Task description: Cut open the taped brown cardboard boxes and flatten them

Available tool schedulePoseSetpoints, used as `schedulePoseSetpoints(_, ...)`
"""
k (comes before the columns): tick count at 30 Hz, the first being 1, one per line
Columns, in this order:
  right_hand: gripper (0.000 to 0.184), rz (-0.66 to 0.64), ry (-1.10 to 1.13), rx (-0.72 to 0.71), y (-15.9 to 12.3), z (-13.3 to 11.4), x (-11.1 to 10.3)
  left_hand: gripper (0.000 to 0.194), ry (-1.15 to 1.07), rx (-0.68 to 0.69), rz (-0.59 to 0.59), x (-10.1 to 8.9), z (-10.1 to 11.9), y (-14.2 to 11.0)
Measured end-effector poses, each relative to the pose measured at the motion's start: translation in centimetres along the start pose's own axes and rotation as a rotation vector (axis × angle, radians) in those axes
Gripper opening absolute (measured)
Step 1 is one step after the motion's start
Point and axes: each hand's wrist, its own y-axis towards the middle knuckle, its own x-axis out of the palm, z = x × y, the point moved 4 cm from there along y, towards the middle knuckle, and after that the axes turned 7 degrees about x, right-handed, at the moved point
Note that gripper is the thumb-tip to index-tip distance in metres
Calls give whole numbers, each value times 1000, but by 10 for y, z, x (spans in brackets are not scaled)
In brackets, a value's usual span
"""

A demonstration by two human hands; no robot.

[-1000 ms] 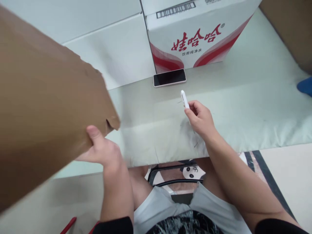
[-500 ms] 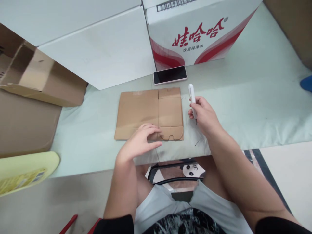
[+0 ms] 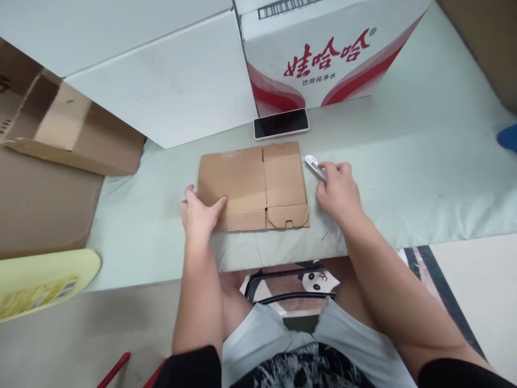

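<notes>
A flattened brown cardboard box (image 3: 232, 175) lies on the cloth-covered table in front of me, its creases and a notched flap at the right end showing. My left hand (image 3: 201, 215) grips its lower left side, thumb on top and the other fingers at the left edge; the fingertips are partly hidden. To the right of the cardboard, my right hand (image 3: 339, 191) is closed around a slim white utility knife (image 3: 315, 167). The knife points up and left, its far end close to the cardboard's right edge without touching it. I cannot make out a blade.
A phone (image 3: 280, 124) lies behind the cardboard, against a white and red carton (image 3: 319, 59). A large white box (image 3: 169, 86) stands back left. Brown cartons (image 3: 92, 134) and a yellow-green object (image 3: 48, 283) are at the left. The table's front edge runs just before my lap.
My left hand has moved left from the cardboard's front edge to its left side and taken hold. The cardboard has turned slightly. My right hand has tilted the knife to the left.
</notes>
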Motion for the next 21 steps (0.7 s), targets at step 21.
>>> schedulePoseSetpoints(21,41,-174,834,-150,-12,-17,-23,89,-1197,246,238,-17,-13,6)
